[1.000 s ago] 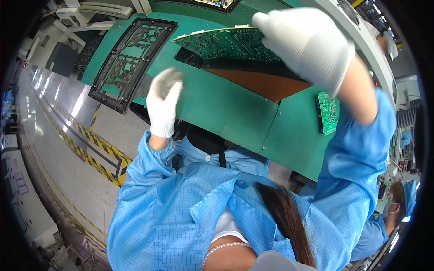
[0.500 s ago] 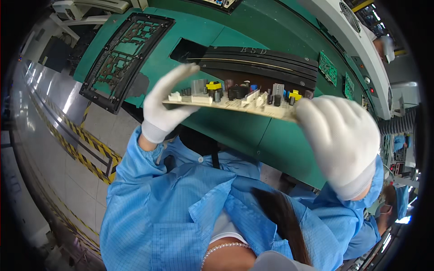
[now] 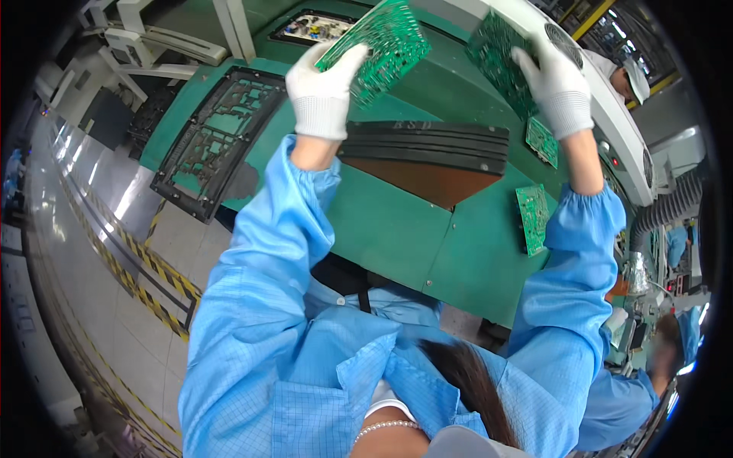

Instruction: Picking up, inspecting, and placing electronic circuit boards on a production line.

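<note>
My left hand (image 3: 321, 91), in a white glove, grips the edge of a green circuit board (image 3: 393, 49) between thumb and fingers. The board is tilted with its green soldered side showing, a little blurred by motion. Farther right, my gloved right hand (image 3: 557, 84) holds a second, darker-looking green circuit board (image 3: 498, 61) by its right side, also tilted and blurred. Both boards are up over the far part of the green bench. Below and between my hands stands a black ridged fixture (image 3: 427, 145) with a brown sloping face.
A black frame with cut-outs (image 3: 217, 130) lies on the green bench (image 3: 389, 237) at left. Behind is another frame holding a populated board (image 3: 313, 29). Two green boards, one near (image 3: 533, 220) and one farther (image 3: 542, 143), lie at right by a pale machine housing (image 3: 622, 126). Co-workers are at right.
Both hands have moved up and away from my body. Before, they held one board together, component side up; now each holds a separate board showing green. The view has shifted slightly.
</note>
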Motion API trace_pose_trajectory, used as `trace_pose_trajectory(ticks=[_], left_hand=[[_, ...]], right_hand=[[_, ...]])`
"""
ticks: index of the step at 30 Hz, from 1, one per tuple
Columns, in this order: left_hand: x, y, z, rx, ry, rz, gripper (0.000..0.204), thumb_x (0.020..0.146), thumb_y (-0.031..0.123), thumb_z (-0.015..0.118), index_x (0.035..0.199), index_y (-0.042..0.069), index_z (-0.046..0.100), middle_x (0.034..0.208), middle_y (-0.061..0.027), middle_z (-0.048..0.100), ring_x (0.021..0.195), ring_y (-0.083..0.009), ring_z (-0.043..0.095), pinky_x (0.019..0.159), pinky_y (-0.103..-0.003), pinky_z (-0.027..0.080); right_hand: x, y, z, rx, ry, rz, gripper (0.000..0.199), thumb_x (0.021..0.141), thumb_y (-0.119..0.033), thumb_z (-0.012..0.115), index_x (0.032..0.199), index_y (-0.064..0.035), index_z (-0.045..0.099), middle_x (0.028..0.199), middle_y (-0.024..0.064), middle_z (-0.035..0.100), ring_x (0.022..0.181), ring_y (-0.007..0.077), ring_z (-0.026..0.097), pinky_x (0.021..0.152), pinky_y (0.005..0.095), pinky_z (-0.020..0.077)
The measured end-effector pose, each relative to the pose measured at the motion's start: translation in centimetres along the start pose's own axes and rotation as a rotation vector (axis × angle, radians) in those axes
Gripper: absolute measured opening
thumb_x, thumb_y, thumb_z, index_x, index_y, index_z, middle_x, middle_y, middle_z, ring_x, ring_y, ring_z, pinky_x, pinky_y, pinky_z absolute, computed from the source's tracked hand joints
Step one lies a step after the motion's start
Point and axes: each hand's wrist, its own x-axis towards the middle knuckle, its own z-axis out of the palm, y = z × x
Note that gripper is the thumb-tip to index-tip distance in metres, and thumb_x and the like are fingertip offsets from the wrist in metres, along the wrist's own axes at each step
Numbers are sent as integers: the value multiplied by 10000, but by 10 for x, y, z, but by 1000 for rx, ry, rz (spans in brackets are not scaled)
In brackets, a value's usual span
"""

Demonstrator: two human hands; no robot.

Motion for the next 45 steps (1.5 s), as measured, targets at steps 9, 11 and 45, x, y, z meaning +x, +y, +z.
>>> trace_pose_trajectory(ticks=[9,11,45], left_hand=[[1,-96,-56,-632,239,-595,259,931,112,728,1185,90,685,1126,-105,713,1038,-279,697,889,-516,590],[5,-99,-57,-637,158,-555,238,963,148,712,1187,85,667,1136,-80,715,1027,-267,706,903,-515,591],[0,-92,-38,-231,68,-657,779,960,642,626,1353,-20,513,1157,-167,655,1041,-245,677,854,-389,578]], right_hand=[[-36,235,268,1227,-334,802,482,894,-340,774,1190,36,721,1091,116,735,963,210,669,891,342,518],[-48,257,306,1329,-377,1073,472,915,-354,759,1181,34,721,1115,101,723,978,201,658,902,345,513],[7,27,235,1471,-608,596,383,955,-321,699,1145,7,647,720,0,563,551,117,561,480,273,507]])
